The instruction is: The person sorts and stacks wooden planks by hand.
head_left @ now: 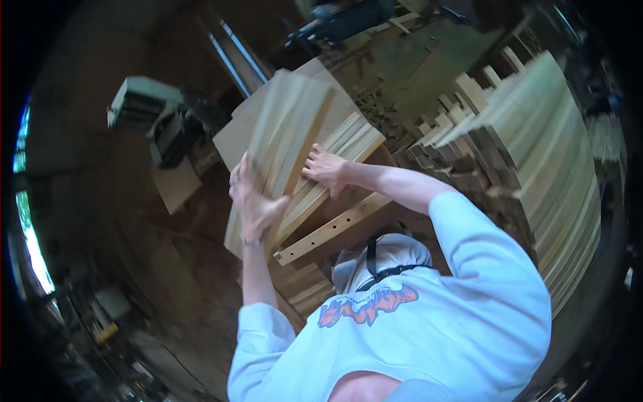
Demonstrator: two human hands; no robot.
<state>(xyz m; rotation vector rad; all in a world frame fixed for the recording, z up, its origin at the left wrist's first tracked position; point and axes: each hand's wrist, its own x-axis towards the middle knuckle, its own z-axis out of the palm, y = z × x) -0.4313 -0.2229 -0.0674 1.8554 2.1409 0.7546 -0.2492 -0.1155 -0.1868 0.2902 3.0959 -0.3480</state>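
Note:
A pale wooden board point(288, 127), smeared by motion, stands tilted over a stack of similar boards point(358, 144). My left hand point(258, 204) grips its left side, the thumb stretched across the near part of its face. On the other side, the curled fingers of my right hand point(325, 169) press against the board's right edge, above the stack. The fingertips of my left hand are hidden behind the wood. Closer to my body, a wooden rail point(335, 229) with a row of dark holes runs along the front of the stack.
A flat panel point(231, 137) lies under the boards. To the right rises a large pile of planks point(542, 134) with uneven ends. A machine with a pale cover point(144, 100) stands at the left. Wood offcuts point(378, 100) lie on the floor beyond. Boards point(305, 288) also sit low before me.

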